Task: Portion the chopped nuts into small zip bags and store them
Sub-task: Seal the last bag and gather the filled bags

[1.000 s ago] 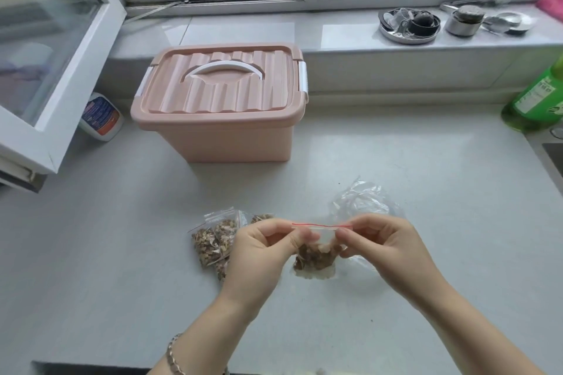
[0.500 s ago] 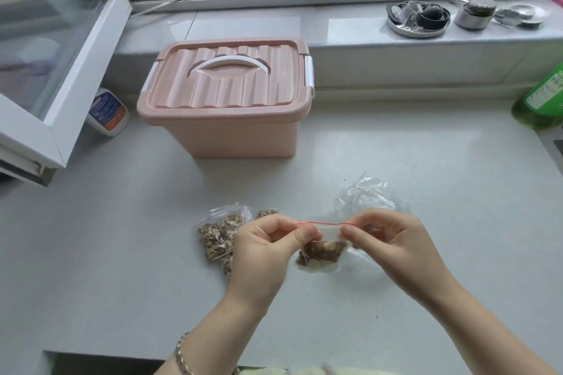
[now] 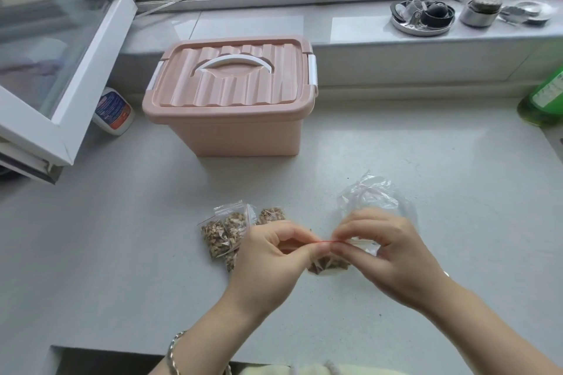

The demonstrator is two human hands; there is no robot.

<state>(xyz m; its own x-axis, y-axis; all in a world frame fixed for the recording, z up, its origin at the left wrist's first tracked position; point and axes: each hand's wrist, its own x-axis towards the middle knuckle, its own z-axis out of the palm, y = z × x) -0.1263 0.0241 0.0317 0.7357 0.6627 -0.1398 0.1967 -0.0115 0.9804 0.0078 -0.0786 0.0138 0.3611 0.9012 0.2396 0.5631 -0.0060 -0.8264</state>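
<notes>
- Pinching the red zip strip of one small bag with both hands, low over the counter, at 5 o'clock from the pink box.
- Left hand: thumb and forefinger clamped on the strip's 9 o'clock end, other fingers curled in.
- Right hand: fingertips nipping the same strip, right beside the left pinch.
- Changed within the last second: right pinch drawn along from the strip's 3 o'clock end to its 9 o'clock end. Only a short red stretch left showing between the two grips, against a long one before.
- Judged meaning: seal pressed along most of its length. Fully shut or not, cannot tell.
- Nuts: bunched in the bag's bottom under the fingers. Resting on the counter or just clear of it, cannot tell.
- Filled bags: lying at 9 o'clock of the held bag, unmoved, partly hidden by the left hand.
- Crumpled clear bag: at 1 o'clock, behind the right hand, seemingly emptied.
- Pink box: lid on, same spot as before. Likely the store, not yet opened.
- Left to do, by judgement: finishing the seal, opening the box, stowing all the bags.
</notes>
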